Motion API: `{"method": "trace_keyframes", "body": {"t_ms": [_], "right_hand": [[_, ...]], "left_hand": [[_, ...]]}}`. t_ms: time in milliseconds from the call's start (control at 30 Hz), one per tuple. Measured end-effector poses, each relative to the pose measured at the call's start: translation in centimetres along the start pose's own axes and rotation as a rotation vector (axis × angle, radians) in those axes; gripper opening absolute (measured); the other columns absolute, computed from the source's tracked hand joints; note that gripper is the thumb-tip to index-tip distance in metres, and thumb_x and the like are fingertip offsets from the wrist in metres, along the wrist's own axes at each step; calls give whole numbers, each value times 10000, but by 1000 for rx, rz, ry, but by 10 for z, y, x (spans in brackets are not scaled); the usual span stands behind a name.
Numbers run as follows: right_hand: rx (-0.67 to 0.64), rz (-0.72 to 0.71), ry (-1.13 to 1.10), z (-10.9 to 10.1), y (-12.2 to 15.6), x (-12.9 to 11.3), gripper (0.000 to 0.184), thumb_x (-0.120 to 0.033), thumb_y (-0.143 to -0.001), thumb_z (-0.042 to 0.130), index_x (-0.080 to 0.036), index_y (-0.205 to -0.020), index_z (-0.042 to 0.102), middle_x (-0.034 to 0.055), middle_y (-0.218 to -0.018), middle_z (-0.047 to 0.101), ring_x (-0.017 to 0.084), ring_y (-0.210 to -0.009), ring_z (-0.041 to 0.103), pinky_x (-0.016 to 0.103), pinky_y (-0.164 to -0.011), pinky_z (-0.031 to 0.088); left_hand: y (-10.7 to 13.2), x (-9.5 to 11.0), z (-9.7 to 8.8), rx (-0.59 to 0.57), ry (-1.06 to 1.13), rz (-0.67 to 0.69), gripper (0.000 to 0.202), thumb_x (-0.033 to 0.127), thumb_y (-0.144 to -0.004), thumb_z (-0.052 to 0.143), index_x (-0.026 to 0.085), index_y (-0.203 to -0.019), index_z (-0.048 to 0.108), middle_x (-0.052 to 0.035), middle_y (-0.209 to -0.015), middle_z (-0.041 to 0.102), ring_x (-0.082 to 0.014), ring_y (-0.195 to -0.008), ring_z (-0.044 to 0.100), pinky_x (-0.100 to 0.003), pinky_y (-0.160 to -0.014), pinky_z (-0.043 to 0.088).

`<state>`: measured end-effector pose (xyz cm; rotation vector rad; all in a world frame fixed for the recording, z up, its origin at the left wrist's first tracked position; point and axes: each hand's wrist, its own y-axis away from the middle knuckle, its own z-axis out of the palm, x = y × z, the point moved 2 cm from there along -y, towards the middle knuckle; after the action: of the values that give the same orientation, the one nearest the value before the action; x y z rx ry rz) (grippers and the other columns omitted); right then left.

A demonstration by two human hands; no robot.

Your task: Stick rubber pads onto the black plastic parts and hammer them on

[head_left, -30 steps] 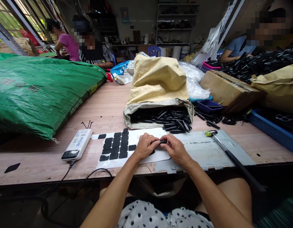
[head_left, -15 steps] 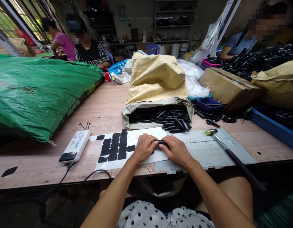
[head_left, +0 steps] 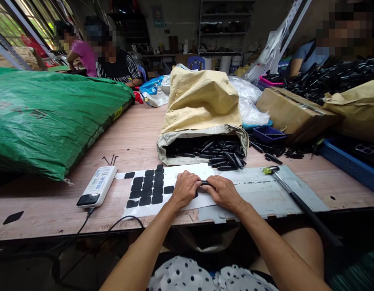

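Note:
My left hand [head_left: 184,188] and my right hand [head_left: 224,192] meet over a white backing sheet [head_left: 177,178] near the table's front edge. Both pinch a small black plastic piece [head_left: 206,183] between their fingertips. Several black adhesive pads [head_left: 148,186] sit in rows on the sheet, just left of my left hand. Right behind my hands lies a tan paper sack [head_left: 201,109] on its side, its mouth spilling black plastic sticks [head_left: 218,153].
A hammer [head_left: 292,196] lies on a grey metal plate [head_left: 265,194] at right. A white power bank [head_left: 97,186] with cable sits at left, beside a large green sack [head_left: 50,117]. Cardboard box [head_left: 292,115], blue bins and black parts fill the right. Other people sit at the far side.
Both hands stay together on the black piece, fingers shifting slightly. The view has drifted a little; nothing else has moved.

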<state>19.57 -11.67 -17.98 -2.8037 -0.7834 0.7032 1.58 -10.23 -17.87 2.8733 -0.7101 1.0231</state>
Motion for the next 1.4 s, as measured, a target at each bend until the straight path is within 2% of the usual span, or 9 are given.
{"method": "trace_keyframes", "body": {"t_ms": [233,333,467,567,800,967,1100,1233,1400], "right_hand": [[-9,17,-190,-12,3,-1,234,-422,-917,625,-203,-848,582,15,-803,597,167,-757,515,293,-715,381],[-48,36,-353,-16,2,2,307,-425,-992,486,-202,-806,583,14,-801,603,163,-765,526,291,-726,390],[-126,143,-519,-19,-2,10,479,-459,-1050,313,-200,-724,550,5,-749,599,161,-740,534,290,-716,397],[-173,146,-501,-19,-4,10,476,-514,-1030,355,-202,-708,516,-4,-722,562,158,-721,506,283,-697,389],[-159,157,-500,-15,-5,11,453,-526,-1014,385,-206,-716,504,-12,-718,529,151,-717,478,274,-688,378],[-200,209,-579,-14,-8,12,518,-589,-1009,372,-201,-710,542,-9,-685,548,144,-673,490,267,-643,377],[-172,191,-509,-13,-8,8,443,-527,-991,455,-203,-694,512,-25,-670,502,132,-662,454,254,-615,346],[-119,183,-520,-16,-5,6,318,-453,-976,501,-207,-804,605,-20,-735,562,138,-707,487,260,-659,375],[-146,165,-522,-16,-4,7,279,-412,-974,505,-206,-837,635,-19,-743,581,137,-698,490,265,-645,376]], "left_hand": [[3,2,-1,6,11,26,294,345,-1013,434,231,-894,677,-7,-898,724,-238,-960,516,-433,-910,347],[3,3,-2,2,22,34,304,356,-1018,425,235,-898,677,-3,-892,723,-235,-952,518,-431,-912,338],[3,4,-3,-12,26,42,323,359,-1022,413,232,-879,673,-3,-871,720,-232,-940,520,-428,-919,330],[3,4,-2,-16,11,43,341,367,-1027,406,227,-844,658,-5,-864,721,-231,-932,520,-428,-917,329],[2,3,0,-22,-2,37,351,372,-1032,404,227,-828,650,-4,-841,703,-227,-913,524,-430,-909,337],[4,4,-2,83,48,33,162,323,-980,525,247,-980,668,-8,-974,712,-233,-982,538,-415,-914,356],[7,5,-2,122,48,45,139,310,-938,608,244,-1047,663,-15,-1027,712,-239,-1014,545,-414,-929,357],[8,5,-1,88,23,49,212,343,-962,588,276,-1141,681,-11,-1050,737,-246,-1033,543,-436,-958,337],[6,2,0,67,-3,27,203,360,-973,562,284,-1080,717,-7,-991,752,-249,-1003,535,-447,-945,334]]}}
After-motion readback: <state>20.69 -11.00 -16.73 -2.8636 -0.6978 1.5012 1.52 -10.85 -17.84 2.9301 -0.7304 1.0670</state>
